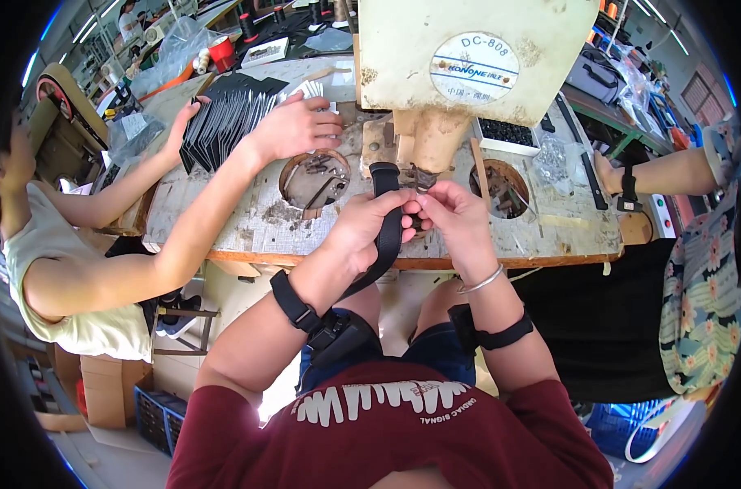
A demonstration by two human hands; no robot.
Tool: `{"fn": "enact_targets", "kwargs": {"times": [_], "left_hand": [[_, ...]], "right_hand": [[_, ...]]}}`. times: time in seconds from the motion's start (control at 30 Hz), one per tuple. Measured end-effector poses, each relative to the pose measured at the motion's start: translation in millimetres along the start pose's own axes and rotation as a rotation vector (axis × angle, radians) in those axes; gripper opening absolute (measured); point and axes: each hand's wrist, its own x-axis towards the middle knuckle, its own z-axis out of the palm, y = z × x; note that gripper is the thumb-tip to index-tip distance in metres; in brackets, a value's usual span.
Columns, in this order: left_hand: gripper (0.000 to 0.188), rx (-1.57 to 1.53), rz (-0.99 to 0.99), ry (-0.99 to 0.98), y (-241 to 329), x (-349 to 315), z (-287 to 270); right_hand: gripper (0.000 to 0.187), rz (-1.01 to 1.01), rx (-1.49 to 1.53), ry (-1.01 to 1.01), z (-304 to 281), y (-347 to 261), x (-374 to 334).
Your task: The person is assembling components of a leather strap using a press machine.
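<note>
A black webbing strap (388,244) is gripped in my left hand (362,224), its fingers curled round it. One end of the strap rises beside the machine's foot, and the rest hangs below the hand toward my lap. My right hand (462,218) is closed in a pinch, its fingertips meeting those of the left. What it pinches is too small and hidden to make out. Both hands are at the table's near edge, just under the lower head (425,134) of a cream-coloured machine (395,53).
Two round openings hold scraps: the left opening (314,181) and the right opening (501,189). A white tray (517,147) contains small black parts. At left, a co-worker's hands (299,128) hold a row of black cards (232,122). Another person's arm (672,173) reaches in from the right.
</note>
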Motion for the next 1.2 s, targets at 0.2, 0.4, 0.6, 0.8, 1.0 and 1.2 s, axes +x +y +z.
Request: {"fn": "enact_targets", "kwargs": {"times": [0.2,0.4,0.6,0.8,1.0,1.2], "left_hand": [[0.015,-0.025,-0.020,-0.038,0.1,2.8,-1.3],[0.016,-0.062,-0.011,-0.054,-0.6,2.9,-0.8],[0.016,-0.074,-0.010,-0.063,-1.1,2.8,-1.9],[0.016,-0.058,-0.006,-0.063,-1.0,1.8,-1.2],[0.016,-0.060,-0.016,-0.048,-2.8,2.5,-0.8],[0.016,-0.045,-0.012,-0.054,-2.6,2.8,-1.4]], "right_hand": [[0.020,-0.036,0.034,0.028,2.2,-1.7,-2.7],[0.020,-0.015,0.032,0.020,0.9,-1.2,-1.9],[0.019,-0.024,0.036,0.005,0.3,-0.9,-1.7],[0.018,-0.022,0.033,0.000,-1.0,1.9,0.1],[0.017,-0.028,0.037,-0.018,-3.5,2.8,0.2],[0.016,-0.023,0.008,-0.008,-3.4,2.0,0.3]]}}
